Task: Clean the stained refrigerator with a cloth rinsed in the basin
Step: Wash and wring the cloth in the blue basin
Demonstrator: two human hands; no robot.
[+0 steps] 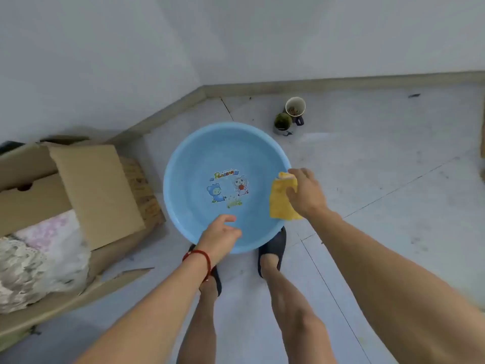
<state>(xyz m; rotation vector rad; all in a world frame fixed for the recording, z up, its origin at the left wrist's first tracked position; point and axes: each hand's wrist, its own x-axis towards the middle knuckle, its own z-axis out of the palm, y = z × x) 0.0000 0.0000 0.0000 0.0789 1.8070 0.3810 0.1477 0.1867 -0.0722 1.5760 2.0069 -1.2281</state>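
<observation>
- Yellow cloth (282, 199) hangs from the right hand (305, 193) over the right-hand rim of the blue plastic basin (189, 164), which sits on the tiled floor (380, 179) just ahead of the person's slippered feet.
- Right hand's fingers are curled round the upper part of the cloth and clamped on it; the lower part droops free, partly inside the basin's edge.
- Left hand (219, 233) hovers over the near rim of the basin with its fingers loosely bent and holding nothing; I cannot tell whether it touches the rim.
- Basin shows a cartoon print on its bottom; whether there is water in it is hard to tell from this view.
- Refrigerator is not in view; only a white wall, an open cardboard box (86, 190) to the left and two mugs (290, 116) further back near the skirting.
- Step in hand, as I judge it: the rinsing of the cloth at the basin, before any wiping.
- Next move likely calls for lowering the cloth fully into the basin, working it with both hands, then wringing it so it does not drip on the floor.
</observation>
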